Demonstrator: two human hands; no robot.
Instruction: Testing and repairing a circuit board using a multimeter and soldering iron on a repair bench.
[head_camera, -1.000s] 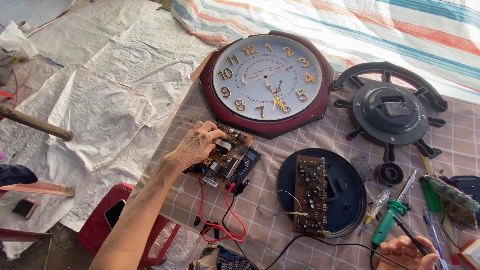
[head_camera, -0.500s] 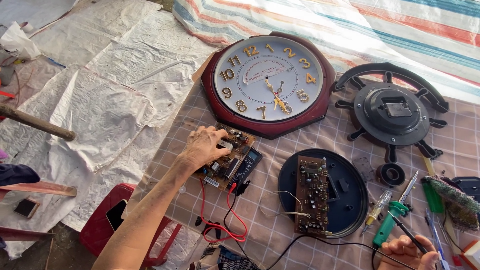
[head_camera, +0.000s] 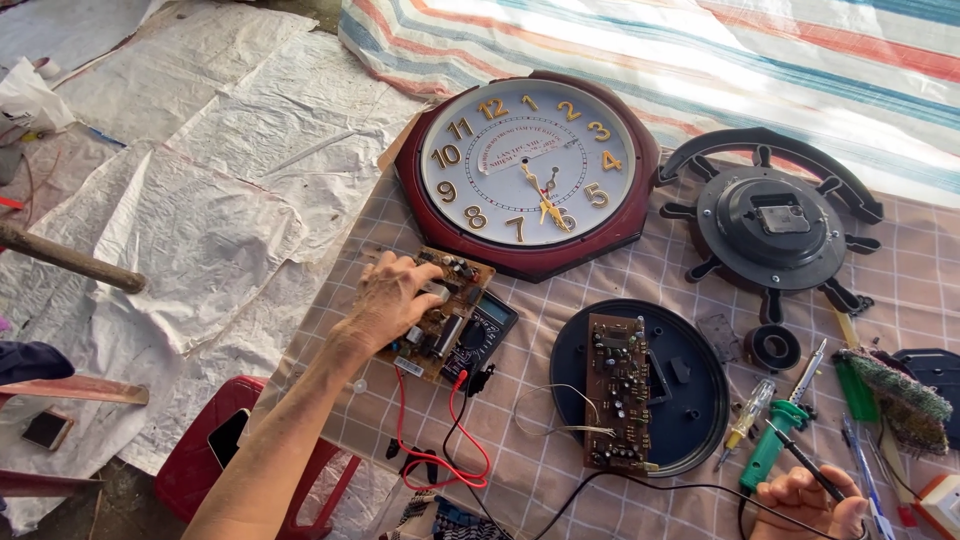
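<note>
My left hand (head_camera: 390, 300) rests on a brown circuit board (head_camera: 445, 315) studded with components, fingers curled over its near-left edge. That board lies partly over a black multimeter (head_camera: 487, 328) with red and black leads (head_camera: 440, 455). My right hand (head_camera: 805, 500) sits at the bottom right edge, gripping a thin black soldering iron (head_camera: 800, 462) whose green handle (head_camera: 770, 450) lies beside it. A second circuit board (head_camera: 617, 390) lies on a round black clock back (head_camera: 690, 385).
A dark red octagonal wall clock (head_camera: 530, 170) lies face up at the far side. A black ship-wheel clock back (head_camera: 770, 220) lies to its right. Screwdrivers (head_camera: 750, 415), a brush (head_camera: 895, 385) and a red stool (head_camera: 215, 465) surround the checked tablecloth (head_camera: 930, 280).
My left hand has shifted slightly on the circuit board. My right hand has come further into view at the bottom right, holding the soldering iron.
</note>
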